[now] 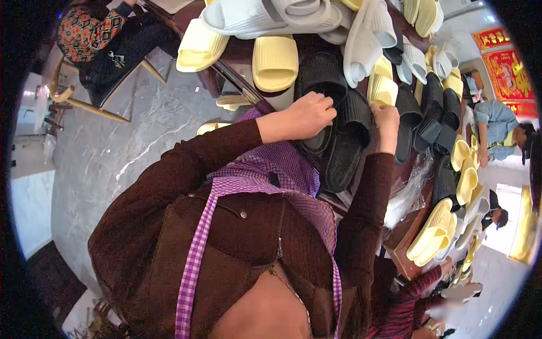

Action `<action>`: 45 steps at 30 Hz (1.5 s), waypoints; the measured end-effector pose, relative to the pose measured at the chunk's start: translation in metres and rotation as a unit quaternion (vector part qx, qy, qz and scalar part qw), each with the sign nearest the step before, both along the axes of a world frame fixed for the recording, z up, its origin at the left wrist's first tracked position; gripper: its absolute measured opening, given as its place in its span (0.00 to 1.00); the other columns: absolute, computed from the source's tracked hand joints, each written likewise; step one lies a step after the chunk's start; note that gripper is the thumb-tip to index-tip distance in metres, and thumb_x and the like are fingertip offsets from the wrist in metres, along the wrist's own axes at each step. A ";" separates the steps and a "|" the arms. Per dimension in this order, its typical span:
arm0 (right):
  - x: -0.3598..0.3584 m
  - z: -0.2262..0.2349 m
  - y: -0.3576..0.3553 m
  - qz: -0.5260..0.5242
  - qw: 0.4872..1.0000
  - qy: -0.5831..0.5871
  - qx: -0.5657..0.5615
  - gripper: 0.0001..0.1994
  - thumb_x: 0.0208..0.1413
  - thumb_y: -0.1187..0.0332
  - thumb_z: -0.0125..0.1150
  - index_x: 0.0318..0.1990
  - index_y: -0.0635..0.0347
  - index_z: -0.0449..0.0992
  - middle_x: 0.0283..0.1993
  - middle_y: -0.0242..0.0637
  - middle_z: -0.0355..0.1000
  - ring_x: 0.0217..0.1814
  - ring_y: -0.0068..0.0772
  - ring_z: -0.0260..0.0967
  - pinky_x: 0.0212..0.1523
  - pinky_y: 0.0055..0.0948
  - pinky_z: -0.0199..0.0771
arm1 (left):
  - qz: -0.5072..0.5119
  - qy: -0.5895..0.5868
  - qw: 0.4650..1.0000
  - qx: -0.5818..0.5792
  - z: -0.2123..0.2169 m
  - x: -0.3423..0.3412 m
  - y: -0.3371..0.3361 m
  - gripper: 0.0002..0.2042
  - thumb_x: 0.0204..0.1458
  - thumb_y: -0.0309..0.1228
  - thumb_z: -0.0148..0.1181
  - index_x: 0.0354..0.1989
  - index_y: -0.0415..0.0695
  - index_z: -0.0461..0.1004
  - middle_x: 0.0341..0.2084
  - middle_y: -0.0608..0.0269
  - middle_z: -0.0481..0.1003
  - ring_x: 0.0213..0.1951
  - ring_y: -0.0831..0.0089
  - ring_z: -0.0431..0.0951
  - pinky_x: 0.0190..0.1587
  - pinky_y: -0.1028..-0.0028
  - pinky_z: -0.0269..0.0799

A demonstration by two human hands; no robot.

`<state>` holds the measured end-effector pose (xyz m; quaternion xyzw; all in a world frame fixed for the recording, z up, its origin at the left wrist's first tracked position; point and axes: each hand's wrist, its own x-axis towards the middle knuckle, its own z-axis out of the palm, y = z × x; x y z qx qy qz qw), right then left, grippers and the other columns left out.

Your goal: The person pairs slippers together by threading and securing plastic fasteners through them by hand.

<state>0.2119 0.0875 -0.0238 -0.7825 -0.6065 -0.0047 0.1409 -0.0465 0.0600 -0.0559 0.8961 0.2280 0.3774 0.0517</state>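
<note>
My left hand is closed, its fingers curled beside black ribbed slippers at the table's near edge. Whatever it may hold is hidden from this view. To the right of those slippers, my right hand is closed too, fingers down at the near end of a yellow slipper. Between its fingers I cannot make out anything. Another black slipper lies just beyond my left hand. One more black slipper is to the right of my right hand.
Grey slippers are piled at the far side, with yellow slippers nearby. More pairs line the table to the right, beside clear plastic wrap. A person in patterned clothing sits at far left; others are at the right, one in blue.
</note>
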 end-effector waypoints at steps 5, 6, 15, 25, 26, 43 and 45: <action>0.011 -0.010 0.006 -0.004 0.997 0.077 -0.026 0.18 0.47 0.58 0.59 0.28 0.70 0.78 0.21 0.47 0.72 0.24 0.37 0.73 0.25 0.33 0.69 | -0.016 -0.020 1.000 0.018 -0.006 -0.003 0.022 0.09 0.41 0.32 0.62 0.25 0.42 0.69 0.27 0.57 0.67 0.32 0.61 0.70 0.35 0.66 0.67; 0.012 -0.010 0.007 -0.016 0.993 0.108 -0.045 0.17 0.47 0.59 0.60 0.28 0.70 0.78 0.19 0.44 0.72 0.22 0.32 0.72 0.24 0.31 0.68 | -0.029 -0.016 0.999 0.008 -0.007 0.000 0.023 0.09 0.41 0.32 0.62 0.25 0.42 0.69 0.28 0.57 0.67 0.33 0.61 0.70 0.35 0.65 0.68; 0.008 -0.004 -0.022 -0.039 0.965 0.256 -0.045 0.14 0.47 0.63 0.59 0.31 0.69 0.77 0.23 0.44 0.74 0.27 0.31 0.72 0.32 0.28 0.69 | -0.119 0.018 0.992 -0.034 -0.001 -0.006 0.007 0.10 0.43 0.32 0.61 0.26 0.42 0.66 0.28 0.56 0.66 0.32 0.59 0.70 0.33 0.64 0.69; -0.035 0.028 -0.052 0.179 0.922 0.337 0.059 0.06 0.53 0.73 0.55 0.33 0.66 0.75 0.28 0.30 0.72 0.32 0.19 0.68 0.35 0.19 0.66 | -0.204 0.066 0.975 -0.054 0.004 -0.035 -0.035 0.07 0.45 0.31 0.56 0.26 0.42 0.66 0.26 0.58 0.67 0.31 0.60 0.71 0.31 0.65 0.68; -0.039 0.026 -0.048 0.226 0.892 0.385 0.070 0.05 0.54 0.74 0.54 0.34 0.65 0.75 0.30 0.29 0.72 0.33 0.19 0.67 0.35 0.19 0.66 | -0.198 0.067 0.976 -0.056 0.004 -0.035 -0.034 0.07 0.45 0.31 0.55 0.26 0.42 0.66 0.26 0.58 0.67 0.31 0.60 0.71 0.31 0.65 0.68; -0.103 0.011 0.007 0.309 0.883 0.314 -0.160 0.06 0.53 0.73 0.53 0.36 0.64 0.74 0.36 0.31 0.74 0.38 0.23 0.68 0.42 0.20 0.66 | -0.198 0.047 0.977 -0.065 0.006 -0.031 -0.030 0.06 0.45 0.29 0.53 0.28 0.40 0.66 0.29 0.56 0.68 0.33 0.59 0.72 0.34 0.64 0.70; -0.106 0.011 0.002 0.255 0.842 0.447 -0.163 0.06 0.53 0.73 0.53 0.36 0.63 0.75 0.35 0.30 0.73 0.39 0.21 0.67 0.43 0.19 0.65 | -0.201 0.041 0.976 -0.066 0.006 -0.033 -0.029 0.07 0.46 0.30 0.53 0.29 0.40 0.65 0.29 0.55 0.68 0.33 0.58 0.72 0.33 0.62 0.70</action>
